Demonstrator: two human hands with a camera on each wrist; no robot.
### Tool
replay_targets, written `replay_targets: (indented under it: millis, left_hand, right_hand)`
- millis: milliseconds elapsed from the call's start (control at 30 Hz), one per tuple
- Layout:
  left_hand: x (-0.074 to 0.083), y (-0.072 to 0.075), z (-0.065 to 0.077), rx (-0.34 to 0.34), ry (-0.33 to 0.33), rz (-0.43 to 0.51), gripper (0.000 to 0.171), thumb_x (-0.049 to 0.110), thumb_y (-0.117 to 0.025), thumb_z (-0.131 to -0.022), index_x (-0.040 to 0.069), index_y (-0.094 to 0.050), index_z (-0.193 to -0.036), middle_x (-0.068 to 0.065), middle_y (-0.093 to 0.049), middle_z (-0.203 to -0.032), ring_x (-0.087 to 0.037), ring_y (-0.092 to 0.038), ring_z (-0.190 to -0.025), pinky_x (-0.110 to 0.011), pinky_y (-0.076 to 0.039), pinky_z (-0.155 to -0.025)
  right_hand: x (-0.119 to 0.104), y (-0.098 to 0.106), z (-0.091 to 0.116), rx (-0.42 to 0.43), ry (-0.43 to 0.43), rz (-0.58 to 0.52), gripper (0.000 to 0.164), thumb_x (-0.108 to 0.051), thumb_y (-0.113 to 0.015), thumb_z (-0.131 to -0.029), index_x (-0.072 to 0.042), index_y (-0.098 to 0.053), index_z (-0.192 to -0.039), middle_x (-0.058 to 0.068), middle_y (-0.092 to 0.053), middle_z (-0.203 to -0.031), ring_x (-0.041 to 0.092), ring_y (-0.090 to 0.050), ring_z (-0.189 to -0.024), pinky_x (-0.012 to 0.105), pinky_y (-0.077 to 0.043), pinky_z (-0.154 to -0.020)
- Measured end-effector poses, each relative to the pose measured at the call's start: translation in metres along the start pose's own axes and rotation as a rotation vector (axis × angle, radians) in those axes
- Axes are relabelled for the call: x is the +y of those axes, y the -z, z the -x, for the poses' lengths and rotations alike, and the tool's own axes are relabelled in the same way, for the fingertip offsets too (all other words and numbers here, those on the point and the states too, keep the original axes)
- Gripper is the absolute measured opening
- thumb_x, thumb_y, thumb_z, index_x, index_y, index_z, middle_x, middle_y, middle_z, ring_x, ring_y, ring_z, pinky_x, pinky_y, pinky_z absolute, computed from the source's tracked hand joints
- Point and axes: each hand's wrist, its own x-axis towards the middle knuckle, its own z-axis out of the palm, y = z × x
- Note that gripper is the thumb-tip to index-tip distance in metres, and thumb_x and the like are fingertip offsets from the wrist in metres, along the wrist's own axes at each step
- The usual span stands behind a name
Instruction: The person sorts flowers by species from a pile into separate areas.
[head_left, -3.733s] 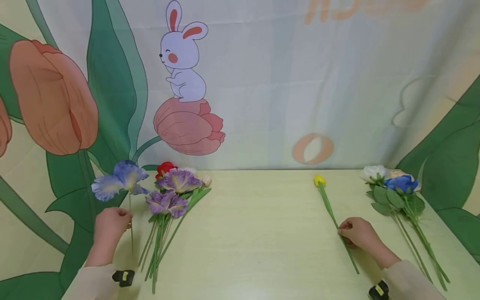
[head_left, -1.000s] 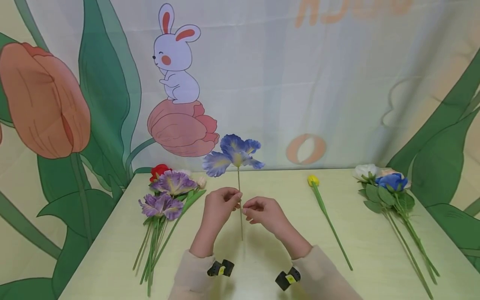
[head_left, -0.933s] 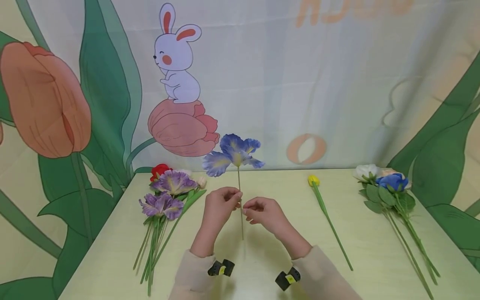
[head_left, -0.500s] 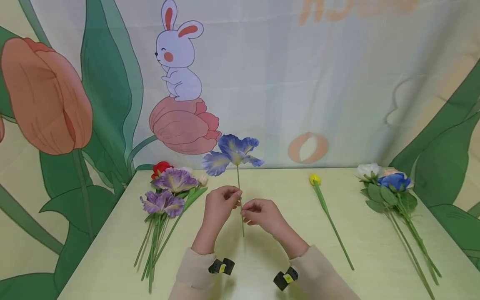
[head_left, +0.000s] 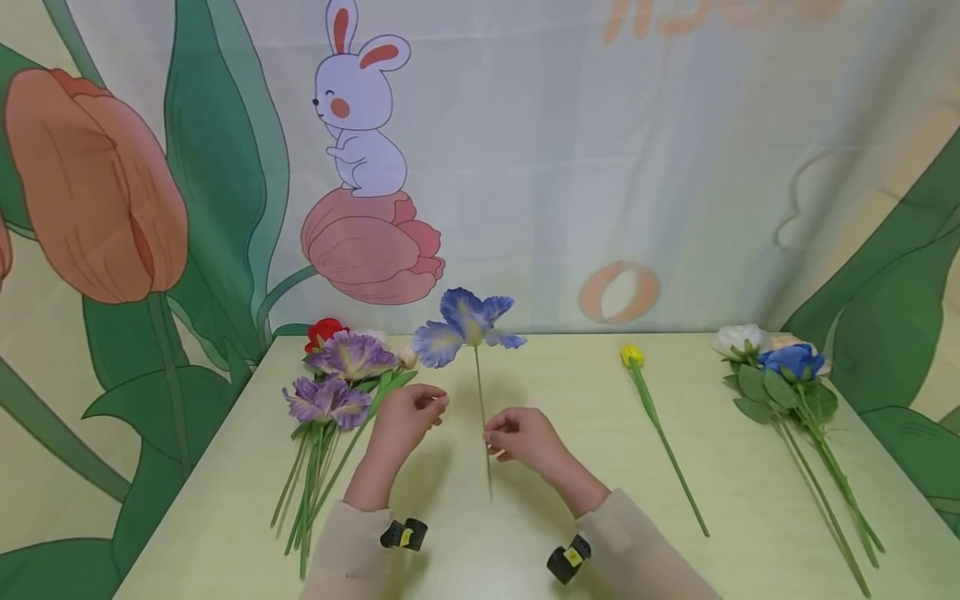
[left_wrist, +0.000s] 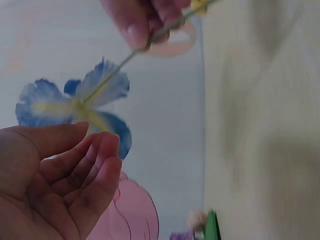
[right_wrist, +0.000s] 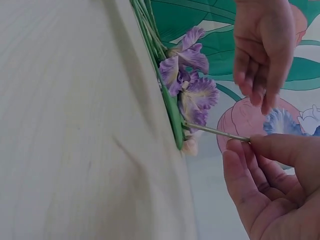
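Observation:
A blue iris (head_left: 467, 325) with a thin stem stands upright over the middle of the table, its bloom toward the backdrop. My right hand (head_left: 528, 437) pinches its stem between thumb and fingertips, as the right wrist view also shows at the stem (right_wrist: 217, 132). To the left of the stem, apart from it, my left hand (head_left: 408, 421) holds nothing, its fingers loosely bent. In the left wrist view the left hand (left_wrist: 65, 175) is below the iris bloom (left_wrist: 75, 102), with a gap between thumb and fingers.
Purple irises (head_left: 348, 357), a red flower (head_left: 324, 333) and other stems lie in a bunch at the left. A single yellow tulip (head_left: 632, 357) lies right of centre. Farther right is a bunch with a blue rose (head_left: 793, 361) and a white rose (head_left: 741, 340). A printed cloth (head_left: 510, 167) hangs behind the table.
The blue iris came from the left side to the middle in my left hand. That hand has since let go and drawn left; my right hand, earlier on the yellow tulip, now holds the iris, slightly lower.

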Motion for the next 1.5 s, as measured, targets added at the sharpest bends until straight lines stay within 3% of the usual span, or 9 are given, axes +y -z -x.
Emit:
replay_targets:
  millis: [200, 367, 667, 867, 1000, 1133, 1333, 1500]
  left_hand:
    - [-0.033, 0.032, 0.006, 0.023, 0.064, -0.099, 0.024, 0.015, -0.064, -0.095, -0.001, -0.071, -0.112, -0.018, -0.075, -0.096, -0.023, -0.071, -0.078, -0.025, -0.048, -0.059]
    - [-0.061, 0.059, 0.009, 0.048, 0.071, -0.199, 0.025, 0.011, -0.062, -0.094, -0.006, -0.071, -0.111, -0.023, -0.073, -0.098, -0.031, -0.071, -0.084, -0.034, -0.054, -0.065]
    - [-0.098, 0.094, 0.006, 0.002, 0.16, -0.359, 0.027, 0.008, -0.062, -0.091, -0.01, -0.07, -0.109, -0.029, -0.069, -0.11, -0.043, -0.066, -0.097, -0.047, -0.056, -0.077]
    - [-0.11, 0.097, 0.001, -0.053, 0.185, -0.404, 0.025, 0.009, -0.063, -0.088, -0.008, -0.073, -0.105, -0.027, -0.071, -0.107, -0.039, -0.066, -0.091, -0.048, -0.056, -0.078]
    - [-0.117, 0.094, 0.001, -0.061, 0.211, -0.4, 0.019, 0.009, -0.064, -0.088, -0.007, -0.074, -0.093, -0.02, -0.073, -0.084, -0.032, -0.067, -0.081, -0.047, -0.055, -0.078]
    - [-0.123, 0.091, -0.001, -0.057, 0.213, -0.409, 0.017, 0.008, -0.065, -0.086, -0.003, -0.073, -0.075, -0.007, -0.066, -0.061, -0.02, -0.059, -0.065, -0.036, -0.051, -0.064]
    - [-0.125, 0.089, -0.004, -0.055, 0.237, -0.418, 0.033, 0.004, -0.06, -0.082, 0.008, -0.056, -0.05, 0.003, -0.049, -0.046, -0.015, -0.045, -0.049, -0.026, -0.036, -0.051]
    - [-0.122, 0.087, -0.006, -0.046, 0.263, -0.441, 0.038, 0.001, -0.054, -0.079, 0.013, -0.046, -0.044, 0.002, -0.046, -0.045, -0.019, -0.045, -0.049, -0.027, -0.038, -0.049]
  right_hand:
    - [0.007, -0.003, -0.001, -0.001, -0.043, -0.006, 0.011, -0.003, -0.065, -0.092, 0.007, -0.068, -0.097, 0.015, -0.071, -0.085, 0.01, -0.065, -0.068, 0.032, -0.061, -0.066]
    - [0.011, -0.004, -0.003, -0.003, -0.084, 0.003, 0.012, -0.003, -0.065, -0.092, 0.006, -0.068, -0.098, 0.014, -0.071, -0.086, 0.011, -0.065, -0.069, 0.031, -0.061, -0.065]
    - [0.023, -0.005, -0.004, 0.0, -0.157, 0.035, 0.012, -0.004, -0.064, -0.093, 0.005, -0.069, -0.098, 0.015, -0.071, -0.083, 0.012, -0.065, -0.065, 0.03, -0.06, -0.063]
    - [0.028, -0.004, -0.004, 0.001, -0.199, 0.031, 0.01, -0.001, -0.064, -0.092, 0.007, -0.068, -0.096, 0.015, -0.072, -0.079, 0.011, -0.065, -0.061, 0.03, -0.06, -0.063]
    - [0.033, -0.004, -0.003, -0.026, -0.215, 0.028, 0.009, 0.001, -0.063, -0.092, 0.008, -0.068, -0.095, 0.011, -0.069, -0.072, 0.01, -0.063, -0.058, 0.028, -0.06, -0.06]
    - [0.039, -0.004, -0.001, -0.046, -0.242, 0.026, 0.009, 0.002, -0.062, -0.092, 0.008, -0.068, -0.094, 0.009, -0.067, -0.069, 0.01, -0.062, -0.058, 0.027, -0.059, -0.059]
    - [0.041, -0.003, -0.001, -0.043, -0.284, 0.035, 0.008, 0.002, -0.063, -0.091, 0.007, -0.069, -0.092, 0.009, -0.067, -0.069, 0.012, -0.062, -0.057, 0.027, -0.059, -0.057]
    - [0.039, -0.003, -0.003, -0.034, -0.297, 0.052, 0.008, 0.002, -0.063, -0.09, 0.006, -0.07, -0.09, 0.01, -0.067, -0.07, 0.011, -0.062, -0.054, 0.026, -0.058, -0.055]
